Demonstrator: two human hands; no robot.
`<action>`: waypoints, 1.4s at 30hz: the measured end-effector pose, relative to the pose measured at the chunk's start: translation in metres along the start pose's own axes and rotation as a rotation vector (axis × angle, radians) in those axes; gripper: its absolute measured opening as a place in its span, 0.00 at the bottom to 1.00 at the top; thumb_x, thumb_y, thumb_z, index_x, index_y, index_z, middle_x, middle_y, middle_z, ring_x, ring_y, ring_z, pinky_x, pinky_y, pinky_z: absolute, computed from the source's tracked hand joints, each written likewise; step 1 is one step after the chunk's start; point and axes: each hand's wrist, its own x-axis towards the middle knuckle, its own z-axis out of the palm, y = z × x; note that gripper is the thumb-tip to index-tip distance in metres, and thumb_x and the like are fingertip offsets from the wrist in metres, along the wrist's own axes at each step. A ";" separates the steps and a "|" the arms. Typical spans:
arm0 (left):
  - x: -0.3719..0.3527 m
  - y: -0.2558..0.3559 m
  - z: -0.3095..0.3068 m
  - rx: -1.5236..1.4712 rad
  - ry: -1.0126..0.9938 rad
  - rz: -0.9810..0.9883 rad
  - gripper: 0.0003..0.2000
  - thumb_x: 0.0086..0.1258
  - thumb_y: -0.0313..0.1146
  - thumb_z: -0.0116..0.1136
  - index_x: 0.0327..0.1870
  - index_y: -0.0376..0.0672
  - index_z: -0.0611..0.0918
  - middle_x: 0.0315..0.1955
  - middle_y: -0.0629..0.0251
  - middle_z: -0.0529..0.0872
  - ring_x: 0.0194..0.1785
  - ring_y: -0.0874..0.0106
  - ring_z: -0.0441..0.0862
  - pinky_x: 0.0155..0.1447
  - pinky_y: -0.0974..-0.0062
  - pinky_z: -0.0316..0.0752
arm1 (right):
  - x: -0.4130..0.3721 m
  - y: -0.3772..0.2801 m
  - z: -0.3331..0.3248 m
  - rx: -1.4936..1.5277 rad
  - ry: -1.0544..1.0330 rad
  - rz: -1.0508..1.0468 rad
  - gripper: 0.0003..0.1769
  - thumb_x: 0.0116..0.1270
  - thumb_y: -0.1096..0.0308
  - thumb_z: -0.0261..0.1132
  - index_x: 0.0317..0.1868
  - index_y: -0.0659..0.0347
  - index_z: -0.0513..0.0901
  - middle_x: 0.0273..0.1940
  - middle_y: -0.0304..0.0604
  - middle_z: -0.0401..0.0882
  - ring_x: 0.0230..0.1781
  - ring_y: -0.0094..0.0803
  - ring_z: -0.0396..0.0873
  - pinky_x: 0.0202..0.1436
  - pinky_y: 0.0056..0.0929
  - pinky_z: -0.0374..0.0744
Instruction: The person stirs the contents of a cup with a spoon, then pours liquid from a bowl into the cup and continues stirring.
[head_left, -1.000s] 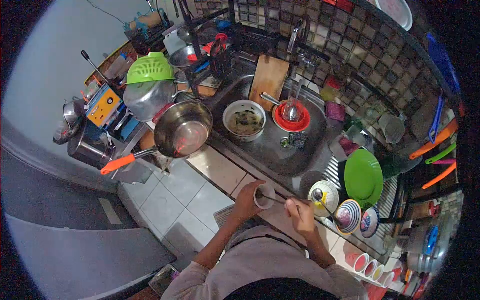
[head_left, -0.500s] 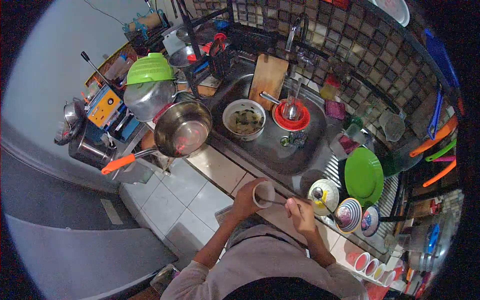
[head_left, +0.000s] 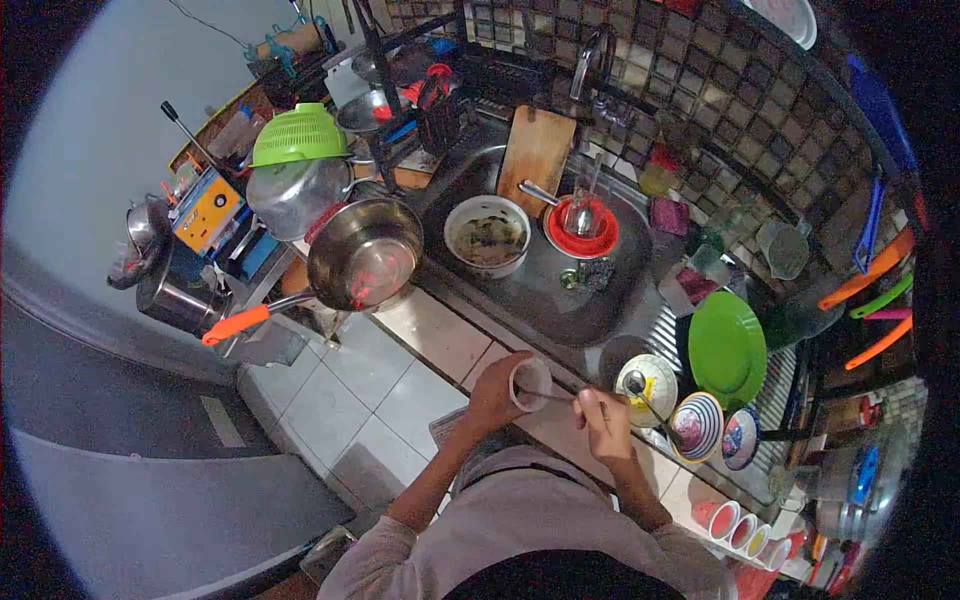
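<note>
The left hand (head_left: pixel 497 393) is wrapped around a small pale round cup (head_left: pixel 530 383), tipped on its side so that the open mouth faces the camera. The cup hangs in the air in front of the chest, over the front edge of the tiled counter (head_left: pixel 440 335) and just short of the steel sink (head_left: pixel 545 295). The right hand (head_left: pixel 603 418) is closed in a narrow pinch on a thin metal utensil (head_left: pixel 553 395), whose far end reaches into the cup. The main risk seems to be the cup's place: it is not over the basin, so if wet fingers slip, or the utensil pushes too hard against the inside wall, it would likely fall onto the counter edge or the pale tiled floor (head_left: pixel 350 400) and break. With the mouth tilted this far, anything inside could also spill onto the person's grey sleeve (head_left: pixel 480 520). Just beside the right elbow stand patterned round bowls (head_left: pixel 697 427) and a white bowl with a ladle (head_left: pixel 650 385); a wide sweep of that arm could knock them.
</note>
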 end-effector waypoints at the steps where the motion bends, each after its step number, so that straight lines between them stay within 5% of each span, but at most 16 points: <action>1: 0.000 0.000 0.000 0.000 -0.001 0.000 0.32 0.39 0.35 0.67 0.51 0.42 0.70 0.45 0.57 0.75 0.49 0.58 0.72 0.53 0.66 0.66 | 0.002 0.000 0.001 -0.055 0.029 -0.113 0.19 0.65 0.61 0.48 0.21 0.65 0.71 0.16 0.41 0.67 0.17 0.29 0.67 0.24 0.25 0.66; 6: 0.001 0.007 -0.002 -0.020 0.031 0.009 0.33 0.38 0.35 0.67 0.51 0.42 0.70 0.44 0.56 0.76 0.48 0.58 0.72 0.52 0.66 0.67 | 0.002 0.007 0.002 -0.041 0.033 -0.161 0.20 0.66 0.63 0.45 0.17 0.65 0.67 0.14 0.37 0.64 0.15 0.23 0.63 0.20 0.23 0.63; 8: -0.001 0.000 0.002 0.004 0.048 0.016 0.33 0.39 0.35 0.68 0.51 0.42 0.70 0.44 0.56 0.76 0.48 0.58 0.73 0.52 0.66 0.67 | 0.000 0.002 0.002 -0.081 0.042 -0.081 0.19 0.64 0.59 0.49 0.24 0.66 0.74 0.18 0.45 0.70 0.21 0.34 0.71 0.29 0.28 0.69; 18: 0.002 0.006 0.000 0.050 0.082 0.077 0.32 0.39 0.37 0.67 0.51 0.43 0.70 0.42 0.56 0.77 0.47 0.58 0.73 0.50 0.67 0.68 | 0.002 0.008 -0.001 -0.127 0.012 -0.139 0.18 0.64 0.59 0.50 0.26 0.66 0.75 0.19 0.46 0.72 0.21 0.39 0.71 0.30 0.29 0.69; 20: 0.003 0.009 -0.003 0.027 0.037 0.004 0.32 0.39 0.37 0.67 0.51 0.43 0.70 0.42 0.56 0.76 0.47 0.58 0.73 0.50 0.67 0.68 | 0.000 0.005 -0.001 -0.045 -0.009 -0.001 0.17 0.63 0.60 0.52 0.26 0.66 0.75 0.20 0.46 0.72 0.23 0.39 0.72 0.31 0.29 0.69; 23: 0.003 0.007 -0.003 -0.019 -0.003 -0.055 0.33 0.38 0.37 0.67 0.51 0.44 0.70 0.43 0.56 0.76 0.47 0.58 0.73 0.51 0.66 0.68 | 0.002 0.012 0.001 -0.153 0.043 -0.193 0.18 0.63 0.60 0.52 0.25 0.66 0.74 0.20 0.45 0.72 0.22 0.35 0.71 0.29 0.28 0.69; 26: 0.002 0.004 -0.001 -0.027 0.018 -0.031 0.33 0.38 0.36 0.68 0.51 0.44 0.69 0.44 0.57 0.76 0.48 0.58 0.73 0.51 0.66 0.67 | 0.001 0.014 -0.002 0.002 -0.030 -0.004 0.17 0.64 0.60 0.51 0.26 0.67 0.74 0.20 0.44 0.70 0.22 0.33 0.71 0.30 0.28 0.69; 29: 0.001 0.000 0.002 -0.030 0.037 -0.011 0.34 0.37 0.36 0.68 0.51 0.44 0.69 0.44 0.57 0.75 0.49 0.58 0.72 0.52 0.66 0.67 | 0.003 0.016 0.001 -0.102 0.018 -0.140 0.18 0.64 0.59 0.51 0.25 0.66 0.75 0.19 0.43 0.69 0.20 0.32 0.70 0.28 0.28 0.68; 33: 0.001 0.003 0.000 -0.009 0.018 -0.014 0.34 0.37 0.37 0.68 0.52 0.43 0.69 0.45 0.57 0.75 0.49 0.58 0.72 0.52 0.65 0.66 | 0.001 0.012 0.002 0.033 0.018 -0.040 0.18 0.64 0.59 0.51 0.24 0.64 0.74 0.19 0.43 0.69 0.20 0.32 0.70 0.29 0.29 0.68; 35: 0.001 0.005 -0.001 -0.014 0.016 -0.030 0.34 0.38 0.37 0.68 0.52 0.43 0.69 0.45 0.57 0.75 0.49 0.57 0.72 0.52 0.65 0.66 | 0.003 0.009 0.006 -0.116 0.085 -0.216 0.22 0.66 0.61 0.46 0.17 0.64 0.68 0.14 0.37 0.65 0.16 0.23 0.64 0.21 0.22 0.64; 42: 0.000 0.000 0.003 -0.006 0.058 0.029 0.34 0.38 0.36 0.68 0.51 0.43 0.69 0.45 0.56 0.75 0.49 0.57 0.72 0.51 0.65 0.67 | 0.002 0.019 0.001 -0.060 0.006 -0.082 0.20 0.65 0.57 0.49 0.24 0.64 0.75 0.15 0.39 0.69 0.17 0.29 0.69 0.26 0.25 0.67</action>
